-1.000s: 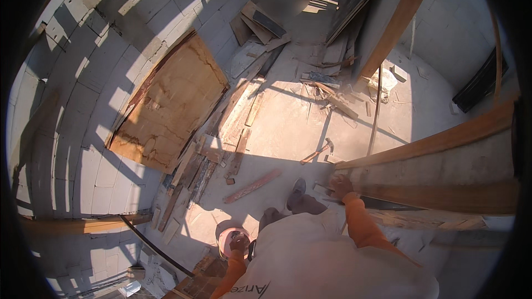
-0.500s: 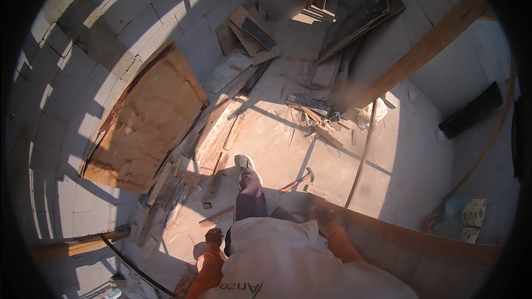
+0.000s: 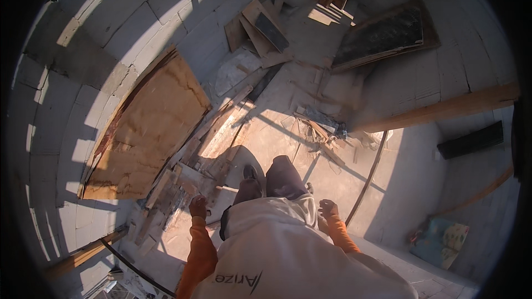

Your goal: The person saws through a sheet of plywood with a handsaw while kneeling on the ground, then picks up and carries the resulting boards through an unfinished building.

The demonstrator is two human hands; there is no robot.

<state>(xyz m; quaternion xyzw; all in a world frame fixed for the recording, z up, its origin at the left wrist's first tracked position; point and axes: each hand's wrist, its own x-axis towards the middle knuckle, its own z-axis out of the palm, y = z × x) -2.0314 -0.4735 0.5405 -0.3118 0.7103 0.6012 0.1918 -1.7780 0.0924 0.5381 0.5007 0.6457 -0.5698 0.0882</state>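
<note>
My left hand (image 3: 198,206) hangs beside my left hip with its fingers curled in, and nothing shows in it. Near it lie loose wood strips and a pale stick (image 3: 227,189) on the floor. On the other side of my body, my right hand (image 3: 328,208) is also loosely closed, with nothing visible in its fingers. It touches nothing that I can see. A thin, curved brown strip (image 3: 370,174) rises past it on the right. My knees and pale shirt hide the floor just below me.
A stained plywood sheet (image 3: 149,133) leans on the block wall at left. Scrap timber (image 3: 321,133) litters the floor ahead. Stacked boards (image 3: 266,30) and a dark panel (image 3: 382,36) stand farther back. A wooden beam (image 3: 443,112) crosses at right, near a dark board (image 3: 471,141).
I have stepped forward and my view has turned. The wide brown beam beside my right hand is out of view, and that hand is now apart from it. The hammer no longer shows.
</note>
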